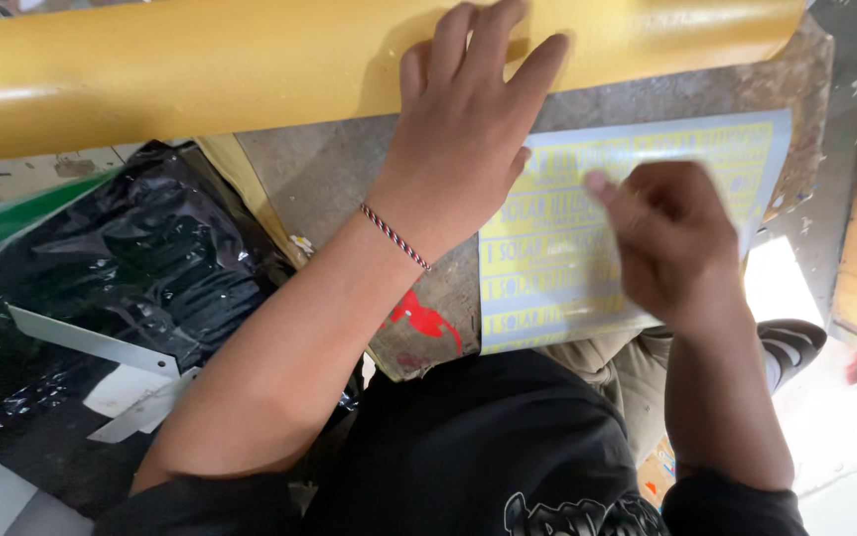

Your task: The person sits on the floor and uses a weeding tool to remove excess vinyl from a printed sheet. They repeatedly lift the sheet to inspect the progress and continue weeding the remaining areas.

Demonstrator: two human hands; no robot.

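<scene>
A wide roll of yellow-gold vinyl film (200, 69) looks smooth and faintly glossy, with soft highlights along its curve. Just below it lies a worn, rough grey board (349, 169), scuffed and stained with red paint, and on that board rests a flat pale sheet of sticker paper with yellow lettering (557, 268), slick and slightly shiny. Left of the board, crumpled black plastic sheeting (150, 258) gleams wetly.
</scene>
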